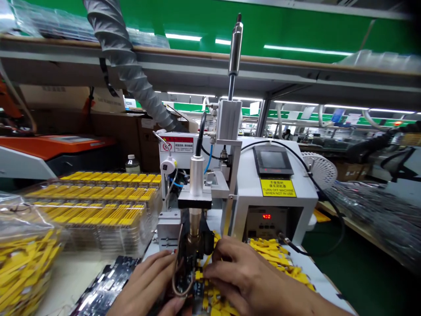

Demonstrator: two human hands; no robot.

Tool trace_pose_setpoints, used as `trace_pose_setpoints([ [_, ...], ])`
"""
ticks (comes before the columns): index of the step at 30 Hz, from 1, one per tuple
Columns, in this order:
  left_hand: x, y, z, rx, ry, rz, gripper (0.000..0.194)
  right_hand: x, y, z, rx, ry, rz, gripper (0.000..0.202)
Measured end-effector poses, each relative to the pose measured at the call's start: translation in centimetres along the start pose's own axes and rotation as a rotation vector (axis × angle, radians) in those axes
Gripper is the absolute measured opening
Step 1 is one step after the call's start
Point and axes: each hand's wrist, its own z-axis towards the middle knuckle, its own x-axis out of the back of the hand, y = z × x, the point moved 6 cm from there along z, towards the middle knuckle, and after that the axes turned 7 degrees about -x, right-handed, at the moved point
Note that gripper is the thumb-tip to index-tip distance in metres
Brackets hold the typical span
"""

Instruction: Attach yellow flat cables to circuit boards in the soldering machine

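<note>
A soldering machine's silver head (196,175) points down at dark parts on the worktable. Close to its tip, on the right, my right hand (235,272) pinches a small yellow piece (199,275). My left hand (149,285) lies at the left of the tip beside a looped metal tube (182,293), its fingers together over dark boards; what it holds, if anything, is hidden. Dark circuit boards (105,285) lie left of my left hand. Yellow pieces (279,254) are heaped behind and beneath my right hand.
Clear trays of yellow parts (105,197) are stacked at the left, behind a plastic bag of yellow pieces (26,259). A white control box (276,171) with a red display stands at the right. A grey hose (131,66) hangs above.
</note>
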Motion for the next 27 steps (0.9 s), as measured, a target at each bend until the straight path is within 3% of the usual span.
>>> trace_pose_setpoints([
  [3, 0.5, -0.2, 0.3, -0.009, 0.013, 0.023, 0.043, 0.0, -0.2, 0.0, 0.023, 0.009, -0.015, 0.022],
  [10, 0.9, 0.5, 0.4, -0.072, -0.031, 0.038, 0.032, 0.1, -0.6, -0.1, 0.076, 0.032, -0.115, 0.023],
  [19, 0.5, 0.6, 1.7, 0.048, -0.147, -0.255, 0.035, -0.1, -0.4, 0.0, 0.042, -0.012, -0.129, 0.023],
  [27, 0.6, 0.5, 2.0, 0.003, -0.068, -0.201, 0.026, 0.0, -0.4, 0.0, 0.046, 0.000, -0.164, 0.018],
])
